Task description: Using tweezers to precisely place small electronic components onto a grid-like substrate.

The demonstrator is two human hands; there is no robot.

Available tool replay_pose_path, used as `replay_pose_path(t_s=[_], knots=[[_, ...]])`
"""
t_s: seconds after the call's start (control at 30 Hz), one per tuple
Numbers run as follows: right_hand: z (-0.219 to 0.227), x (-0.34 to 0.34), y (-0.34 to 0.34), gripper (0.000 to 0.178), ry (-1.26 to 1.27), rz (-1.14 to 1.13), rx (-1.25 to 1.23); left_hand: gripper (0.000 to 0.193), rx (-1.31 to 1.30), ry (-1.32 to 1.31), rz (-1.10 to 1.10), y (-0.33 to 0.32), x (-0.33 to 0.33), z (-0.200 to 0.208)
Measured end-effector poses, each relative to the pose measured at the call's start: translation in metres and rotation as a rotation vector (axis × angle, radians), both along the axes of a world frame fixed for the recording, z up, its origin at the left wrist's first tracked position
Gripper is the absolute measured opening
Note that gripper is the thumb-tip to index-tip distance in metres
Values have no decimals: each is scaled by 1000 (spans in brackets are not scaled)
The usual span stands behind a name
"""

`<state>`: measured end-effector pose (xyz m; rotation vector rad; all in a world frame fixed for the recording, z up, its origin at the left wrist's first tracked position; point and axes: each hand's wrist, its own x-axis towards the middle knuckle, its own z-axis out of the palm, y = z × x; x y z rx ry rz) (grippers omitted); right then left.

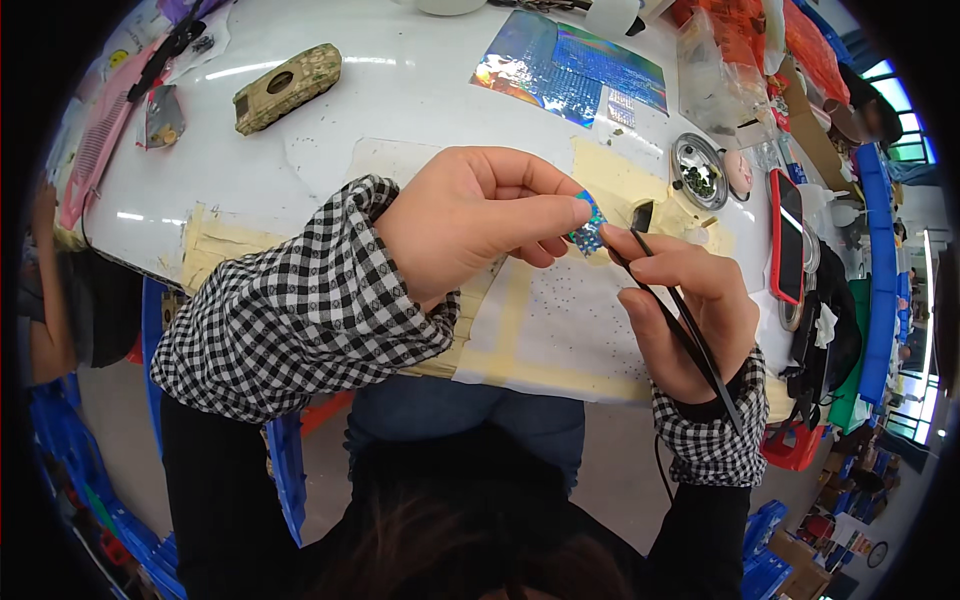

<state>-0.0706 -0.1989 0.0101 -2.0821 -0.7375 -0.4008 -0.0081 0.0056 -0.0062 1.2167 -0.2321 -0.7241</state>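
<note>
Mostly singles, two pairs

From here I count one left hand (440, 215), one right hand (722, 300), two checked sleeves (290, 315), one set of black tweezers (716, 382), one glittering blue piece (588, 230), two shiny sheets (620, 65), one camouflage-patterned case (308, 88), one round metal dish (728, 178), one red-edged phone (789, 240), one white bench (205, 150).

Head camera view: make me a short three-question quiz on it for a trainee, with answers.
1. Which hand holds the black tweezers?
2. True or false: the red-cased phone lies to the right of the round dish in the picture.
3. What does the left hand pinch: A) the phone, B) a shiny blue piece, or C) the dish?

Key: 1. The right hand. 2. True. 3. B.
</note>
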Motion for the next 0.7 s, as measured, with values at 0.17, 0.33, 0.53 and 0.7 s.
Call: replay_pose_path(t_s=[0.17, 0.33, 0.53, 0.7], knots=[[1, -2, -1, 24, 17, -44, 7, 21, -15, 5, -7, 0, -1, 2], [1, -4, 0, 25, 61, -51, 40, 21, -42, 33, -31, -1, 0, 0], [0, -4, -3, 25, 60, -12, 27, 20, -59, 77, -56, 0, 0, 1], [1, -4, -4, 25, 66, 17, 38, 20, -35, 62, -72, 0, -1, 3]])
